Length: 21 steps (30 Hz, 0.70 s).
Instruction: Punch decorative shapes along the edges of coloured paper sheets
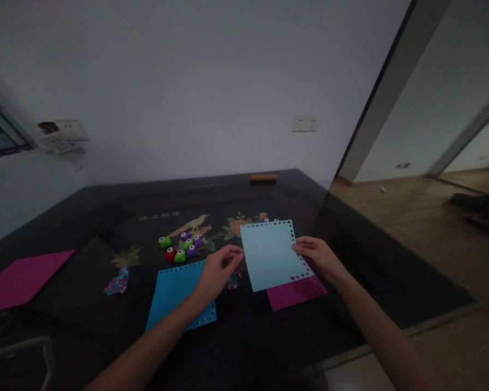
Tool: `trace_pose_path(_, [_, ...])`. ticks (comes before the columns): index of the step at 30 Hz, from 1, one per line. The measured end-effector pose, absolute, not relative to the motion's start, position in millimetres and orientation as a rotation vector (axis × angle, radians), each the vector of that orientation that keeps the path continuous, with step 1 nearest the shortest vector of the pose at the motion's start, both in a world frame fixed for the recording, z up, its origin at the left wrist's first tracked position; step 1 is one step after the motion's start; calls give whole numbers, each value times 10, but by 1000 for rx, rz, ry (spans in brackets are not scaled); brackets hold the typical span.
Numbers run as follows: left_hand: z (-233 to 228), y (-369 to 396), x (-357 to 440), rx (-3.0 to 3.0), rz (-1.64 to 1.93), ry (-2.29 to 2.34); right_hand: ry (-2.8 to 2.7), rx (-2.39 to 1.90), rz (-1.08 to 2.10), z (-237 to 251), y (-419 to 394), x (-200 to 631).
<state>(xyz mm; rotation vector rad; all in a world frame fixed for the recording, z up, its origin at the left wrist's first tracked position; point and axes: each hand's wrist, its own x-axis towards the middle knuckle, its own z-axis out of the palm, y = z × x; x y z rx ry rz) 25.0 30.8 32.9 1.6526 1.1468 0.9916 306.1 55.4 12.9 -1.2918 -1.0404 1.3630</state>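
A light blue sheet of paper [271, 258], with small shapes punched along its top and right edges, is held up above the dark table. My right hand [315, 255] pinches it by the right edge. At its left edge are the closed fingertips of my left hand [224, 269], thumb against fingers. Partly covered by this sheet, a magenta punched sheet [295, 293] shows below. A darker blue sheet [175, 293] with punched edges lies under my left forearm. Small craft punches [180, 255] in green, purple and red stand in a cluster behind it.
Colourful paper bits [118, 282] lie in a pile on the left of the black table [236, 353]. Another magenta sheet [22, 279] is at the far left. An orange-brown roll [263, 177] rests near the wall. More punches are partly hidden behind the raised sheet.
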Motion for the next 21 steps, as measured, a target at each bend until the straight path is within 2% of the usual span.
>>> trace_pose_path(7, [188, 234, 529, 2054, 897, 1182, -1075, -1507, 1330, -80, 404, 3525])
trace_pose_path(13, [-22, 102, 613, 2407, 718, 1194, -1172, -1571, 1254, -147, 361, 3517])
trace_pose_path(21, [-88, 24, 660, 2567, 504, 1238, -1238, -1644, 1189, -181, 362, 3537])
